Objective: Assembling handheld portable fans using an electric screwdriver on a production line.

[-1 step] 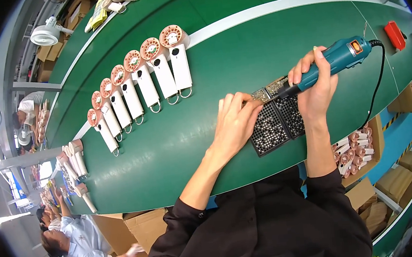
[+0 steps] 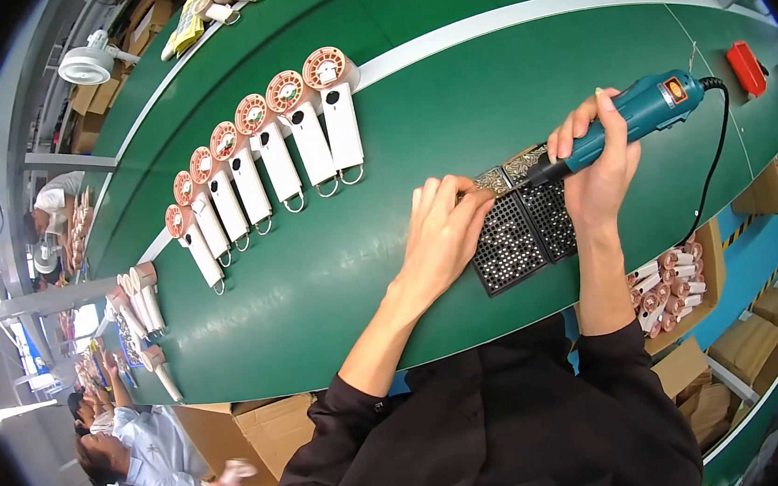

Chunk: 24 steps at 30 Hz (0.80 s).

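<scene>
Gripping teal electric screwdriver (image 2: 652, 108) in right hand (image 2: 597, 162) above black perforated tray (image 2: 534, 227), pointing it leftward and slightly toward own body along slanted long axis. Pinching near its tip with left hand (image 2: 444, 228); cannot tell on what

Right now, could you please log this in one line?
Right hand: grips electric screwdriver; left hand: at black tray; fans: lined up

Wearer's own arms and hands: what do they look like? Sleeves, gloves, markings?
Near-black left sleeve and right sleeve, both ending on the forearm. Left hand and right hand ungloved; no watch, ring or marking visible.
</scene>
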Motion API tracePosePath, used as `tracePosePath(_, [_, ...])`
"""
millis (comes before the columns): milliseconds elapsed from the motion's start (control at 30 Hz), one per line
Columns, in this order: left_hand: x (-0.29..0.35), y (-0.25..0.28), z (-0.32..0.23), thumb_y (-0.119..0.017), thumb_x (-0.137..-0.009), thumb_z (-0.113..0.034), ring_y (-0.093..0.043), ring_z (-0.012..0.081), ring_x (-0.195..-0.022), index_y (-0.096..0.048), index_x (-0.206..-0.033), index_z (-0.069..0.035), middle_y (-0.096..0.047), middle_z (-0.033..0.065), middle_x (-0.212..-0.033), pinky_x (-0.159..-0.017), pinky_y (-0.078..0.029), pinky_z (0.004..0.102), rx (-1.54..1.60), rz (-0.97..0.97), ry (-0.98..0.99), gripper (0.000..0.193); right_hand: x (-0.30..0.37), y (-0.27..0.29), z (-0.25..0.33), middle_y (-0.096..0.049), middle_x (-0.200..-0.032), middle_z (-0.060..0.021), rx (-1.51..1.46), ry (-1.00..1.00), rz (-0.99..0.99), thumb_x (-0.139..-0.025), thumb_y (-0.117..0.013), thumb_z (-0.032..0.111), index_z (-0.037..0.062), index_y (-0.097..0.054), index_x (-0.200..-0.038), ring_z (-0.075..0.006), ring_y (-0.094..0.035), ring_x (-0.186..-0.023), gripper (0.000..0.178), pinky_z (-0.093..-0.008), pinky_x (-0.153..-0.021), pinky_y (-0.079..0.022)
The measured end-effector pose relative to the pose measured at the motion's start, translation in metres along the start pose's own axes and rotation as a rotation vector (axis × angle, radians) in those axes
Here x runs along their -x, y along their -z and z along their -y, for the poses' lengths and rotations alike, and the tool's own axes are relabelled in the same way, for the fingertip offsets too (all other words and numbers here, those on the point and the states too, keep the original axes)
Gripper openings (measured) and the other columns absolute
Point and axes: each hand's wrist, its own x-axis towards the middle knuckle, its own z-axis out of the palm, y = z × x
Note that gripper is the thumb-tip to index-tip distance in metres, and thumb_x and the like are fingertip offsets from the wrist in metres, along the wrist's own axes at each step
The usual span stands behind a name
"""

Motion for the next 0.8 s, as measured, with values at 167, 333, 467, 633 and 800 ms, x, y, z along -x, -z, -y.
tracePosePath(167, [0.002,0.002,-0.001,-0.069,-0.076,-0.007,-0.049,0.0231,-0.085,-0.064,-0.101,-0.007,-0.053,0.0077,-0.097,-0.076,-0.040,0.0340,0.096,-0.032,0.059,0.026,-0.006,0.006,0.006,-0.042,-0.061,-0.0045,-0.015,0.068,-0.076,-0.091,-0.051,0.018,0.0049,-0.042,-0.092,-0.0155,-0.046,-0.046,0.016,-0.0326,-0.046,-0.040])
tracePosePath(333, [-0.003,0.001,-0.001,-0.066,-0.080,-0.009,-0.042,0.0332,-0.123,-0.050,-0.122,-0.002,-0.046,0.0159,-0.131,-0.101,-0.036,0.0412,0.097,0.030,0.028,0.046,-0.009,0.007,0.008,-0.043,-0.061,-0.0040,-0.046,0.081,-0.099,-0.091,-0.050,0.018,0.0057,-0.042,-0.092,-0.0154,-0.045,-0.046,0.015,-0.0324,-0.045,-0.040])
tracePosePath(467, [0.003,0.001,-0.002,-0.058,-0.088,-0.025,-0.034,0.0317,-0.131,-0.043,-0.128,0.003,-0.039,0.0177,-0.139,-0.108,-0.027,0.0438,0.047,0.175,0.061,0.052,-0.006,0.007,0.006,-0.043,-0.061,-0.0031,-0.080,0.040,-0.113,-0.092,-0.050,0.018,0.0065,-0.042,-0.097,-0.0144,-0.044,-0.046,0.015,-0.0311,-0.045,-0.039])
tracePosePath(633, [0.003,-0.003,-0.001,-0.053,-0.091,-0.029,-0.032,0.0303,-0.133,-0.043,-0.129,0.004,-0.039,0.0179,-0.138,-0.110,-0.024,0.0445,0.060,0.174,0.022,0.051,-0.005,0.011,0.009,-0.043,-0.062,-0.0016,-0.041,0.039,-0.126,-0.093,-0.049,0.020,0.0070,-0.043,-0.100,-0.0117,-0.042,-0.048,0.015,-0.0274,-0.046,-0.037])
tracePosePath(800, [0.012,0.000,0.004,-0.048,-0.093,-0.027,-0.031,0.0292,-0.133,-0.046,-0.126,0.005,-0.041,0.0191,-0.136,-0.112,-0.021,0.0444,0.048,0.113,-0.044,0.046,-0.003,-0.002,0.005,-0.042,-0.063,-0.0004,-0.023,0.057,-0.091,-0.092,-0.051,0.019,0.0071,-0.045,-0.092,-0.0099,-0.040,-0.047,0.013,-0.0254,-0.047,-0.036])
